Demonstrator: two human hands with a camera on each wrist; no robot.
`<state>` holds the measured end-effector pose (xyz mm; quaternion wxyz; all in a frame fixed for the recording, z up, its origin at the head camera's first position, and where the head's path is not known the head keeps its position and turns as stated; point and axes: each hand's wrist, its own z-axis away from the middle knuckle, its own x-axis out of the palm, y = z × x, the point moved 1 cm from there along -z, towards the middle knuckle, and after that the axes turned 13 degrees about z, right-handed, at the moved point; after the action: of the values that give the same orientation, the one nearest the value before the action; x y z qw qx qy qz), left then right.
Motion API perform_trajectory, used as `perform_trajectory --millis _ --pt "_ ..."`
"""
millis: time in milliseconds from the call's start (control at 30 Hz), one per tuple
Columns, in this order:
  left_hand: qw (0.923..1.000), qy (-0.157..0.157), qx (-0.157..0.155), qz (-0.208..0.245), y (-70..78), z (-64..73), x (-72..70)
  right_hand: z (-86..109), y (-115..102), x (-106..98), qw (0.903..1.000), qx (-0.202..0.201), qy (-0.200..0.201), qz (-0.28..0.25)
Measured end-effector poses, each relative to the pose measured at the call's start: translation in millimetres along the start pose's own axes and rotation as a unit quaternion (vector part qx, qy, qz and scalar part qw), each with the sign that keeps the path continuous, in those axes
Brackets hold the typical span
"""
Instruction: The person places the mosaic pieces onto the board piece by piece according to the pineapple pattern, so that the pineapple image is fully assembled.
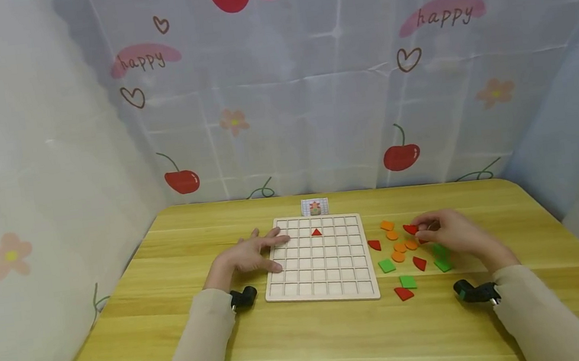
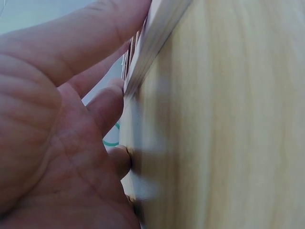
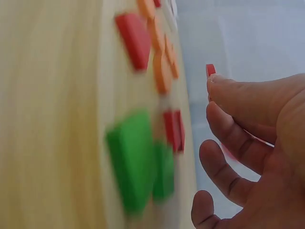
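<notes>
A pale wooden grid board point(image 1: 322, 260) lies on the table, with one red triangle point(image 1: 316, 233) in a cell of its upper part. My left hand point(image 1: 248, 255) rests over the board's left edge, fingers spread; the left wrist view has the thumb against the board's side point(image 2: 143, 57). Above the table to the board's right, my right hand point(image 1: 451, 230) pinches a red quarter-circle piece point(image 1: 410, 229) between thumb and fingertips. Only a small end of that piece point(image 3: 210, 70) shows in the right wrist view. Beneath this hand lie green pieces point(image 1: 443, 265) and another red piece point(image 3: 174, 131).
Loose pieces lie right of the board: orange rounds point(image 1: 398, 257), an orange square point(image 1: 387, 225), green squares point(image 1: 387, 266) and red quarter-circles point(image 1: 404, 294). A small printed card point(image 1: 314, 207) touches the board's far edge. Patterned curtains point(image 1: 314, 112) enclose the wooden table point(image 1: 298, 346).
</notes>
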<state>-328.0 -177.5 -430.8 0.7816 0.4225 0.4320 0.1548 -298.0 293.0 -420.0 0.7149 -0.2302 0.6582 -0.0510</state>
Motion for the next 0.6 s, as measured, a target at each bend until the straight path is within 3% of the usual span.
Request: perform_trajectory --millis 600 --pt "1.0000 0.004 0.002 0.005 -2.8 -2.7 1.6 -39.7 -71.5 18.2 0.9980 -0.021 -0.009 -0.058"
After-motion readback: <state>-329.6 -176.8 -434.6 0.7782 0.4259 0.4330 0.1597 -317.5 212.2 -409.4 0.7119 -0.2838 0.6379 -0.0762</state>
